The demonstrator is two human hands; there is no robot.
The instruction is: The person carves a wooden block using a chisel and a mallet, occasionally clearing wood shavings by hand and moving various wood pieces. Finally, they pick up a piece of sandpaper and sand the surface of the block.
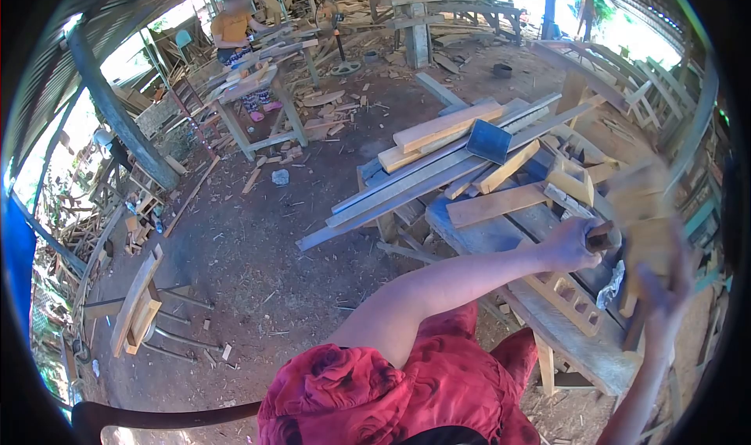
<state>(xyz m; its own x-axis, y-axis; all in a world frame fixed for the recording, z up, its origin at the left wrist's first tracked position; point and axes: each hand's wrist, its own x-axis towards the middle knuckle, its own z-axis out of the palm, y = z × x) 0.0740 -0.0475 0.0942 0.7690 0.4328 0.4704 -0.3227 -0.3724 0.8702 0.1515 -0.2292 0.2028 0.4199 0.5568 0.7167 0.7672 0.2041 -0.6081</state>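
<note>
My left hand (573, 245) is closed around a short piece with a dark brown wooden end (601, 237), held above the workbench (567, 347). The rest of that piece is hidden by my fingers. To its right, my right hand (666, 282) is smeared by motion and grips a pale wooden block (646, 238), also blurred. Below my left hand lies a wooden piece with square notches (565, 303) on the bench. A crumpled silvery wrapper (611, 285) rests between my hands.
Long planks (407, 199) and a dark blue square piece (489, 141) are piled on the bench's far side. A person (232, 29) stands at another wooden table (246, 85). A wooden chair (141, 312) stands left; scraps litter the dirt floor (258, 265).
</note>
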